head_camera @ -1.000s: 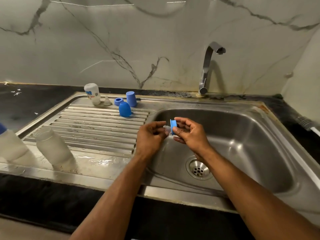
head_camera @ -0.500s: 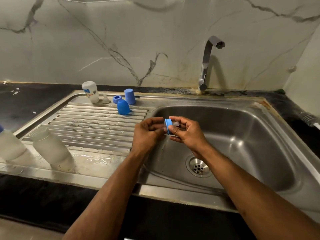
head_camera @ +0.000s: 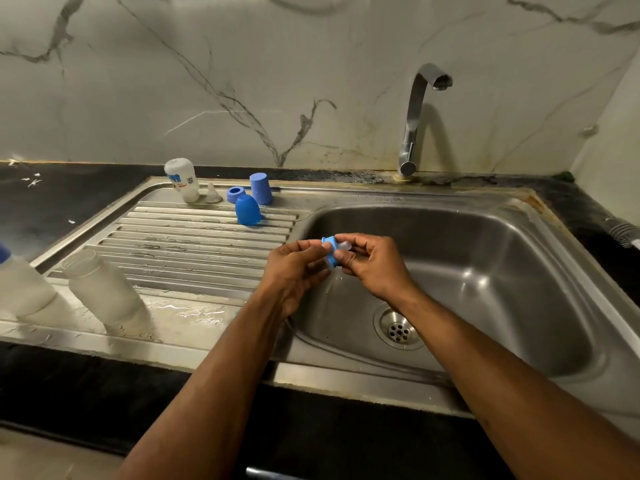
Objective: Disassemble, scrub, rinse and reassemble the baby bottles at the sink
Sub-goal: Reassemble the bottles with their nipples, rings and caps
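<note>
Over the left side of the sink basin (head_camera: 485, 271), my left hand (head_camera: 294, 268) and my right hand (head_camera: 374, 265) together hold a blue bottle collar ring (head_camera: 330, 252). A clear teat (head_camera: 344, 246) pokes through the ring toward my right hand, whose fingers pinch it. On the drainboard (head_camera: 194, 244) stand two frosted bottle bodies upside down: one (head_camera: 107, 292) near the front, another (head_camera: 24, 289) at the left edge. At the back sit a small white bottle (head_camera: 181, 180), a loose clear teat (head_camera: 213, 194), a blue ring (head_camera: 236, 194) and two blue caps (head_camera: 261, 188) (head_camera: 247, 210).
A chrome tap (head_camera: 415, 116) rises behind the basin, with no water running. The drain (head_camera: 398, 329) lies below my right wrist. Water pools on the front of the drainboard. Black countertop (head_camera: 69, 199) surrounds the sink, and a marble wall stands behind.
Both hands have turned the blue ring, and the clear teat now sticks out on the right-hand side. The hands shifted slightly left in view.
</note>
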